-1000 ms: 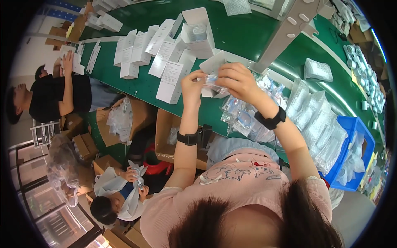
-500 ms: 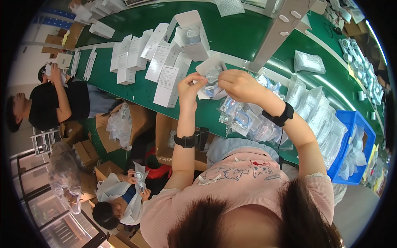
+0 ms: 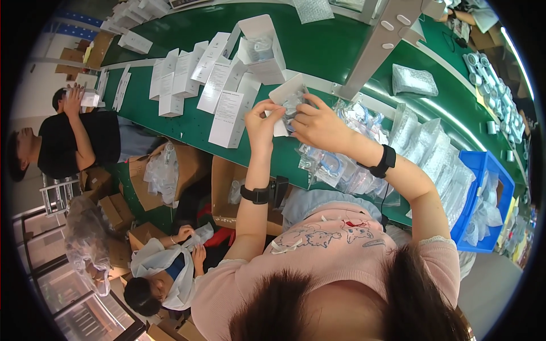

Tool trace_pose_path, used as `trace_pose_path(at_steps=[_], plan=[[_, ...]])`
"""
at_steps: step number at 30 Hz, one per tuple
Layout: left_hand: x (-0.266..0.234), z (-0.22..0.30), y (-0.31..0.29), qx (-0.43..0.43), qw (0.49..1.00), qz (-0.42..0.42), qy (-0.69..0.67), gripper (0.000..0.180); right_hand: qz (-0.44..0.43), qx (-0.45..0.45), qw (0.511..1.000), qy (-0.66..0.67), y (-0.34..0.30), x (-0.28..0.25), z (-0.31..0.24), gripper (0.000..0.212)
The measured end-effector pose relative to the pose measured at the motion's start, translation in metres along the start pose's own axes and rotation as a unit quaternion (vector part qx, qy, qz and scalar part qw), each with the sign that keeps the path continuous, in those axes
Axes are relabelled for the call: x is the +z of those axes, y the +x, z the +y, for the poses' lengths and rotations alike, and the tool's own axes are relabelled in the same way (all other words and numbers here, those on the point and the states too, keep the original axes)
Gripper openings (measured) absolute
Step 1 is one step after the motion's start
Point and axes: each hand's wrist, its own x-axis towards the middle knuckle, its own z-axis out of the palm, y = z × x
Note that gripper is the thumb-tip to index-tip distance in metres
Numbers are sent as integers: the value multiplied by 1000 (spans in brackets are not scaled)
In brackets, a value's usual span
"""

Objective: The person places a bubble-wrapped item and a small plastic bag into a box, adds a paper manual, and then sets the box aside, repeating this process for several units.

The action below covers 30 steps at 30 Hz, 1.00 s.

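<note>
Ahead of me an open white box is tilted, its flap raised. Inside its mouth a crumpled clear plastic bag shows; its contents are too small to make out. My left hand pinches the box's near left edge between thumb and fingers. From the right, my right hand reaches in with bent fingers on the bag; its fingertips are partly hidden. Just beyond stands a larger open white box holding a clear bagged item.
Several closed white boxes stand on the green table. On the right lie bagged parts with blue cables, bubble-wrap pouches and a blue bin. A metal post rises behind. Two co-workers sit or stand at left.
My right hand has shifted down and left over the box mouth, its fingers now more spread. My left hand keeps its pinch on the box. The lower-left co-worker's hands have moved.
</note>
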Motion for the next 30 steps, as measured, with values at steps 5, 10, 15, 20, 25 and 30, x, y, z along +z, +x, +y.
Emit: trace_pose_path(at_steps=[5, 10, 15, 20, 25, 30], plan=[[-1, -3, 0, 24, 1000, 4, 13, 8, 167, 54, 984, 24, 3, 1, -5, 25], [4, -1, -3, 28, 999, 16, 15, 7, 76, -19, 997, 11, -4, -4, 11, 25], [3, -2, -2, 25, 999, 25, 16, 7, 41, 11, 999, 33, 10, -7, 2, 32], [2, 1, -1, 18, 999, 27, 38, 7, -30, 64, 998, 1, 6, -5, -10, 40], [5, 1, -2, 40, 999, 23, 16, 8, -189, 104, 976, 22, 3, -10, -14, 51], [5, 4, 1, 37, 999, 23, 9, 9, 55, -34, 996, 67, -18, 12, 12, 75]])
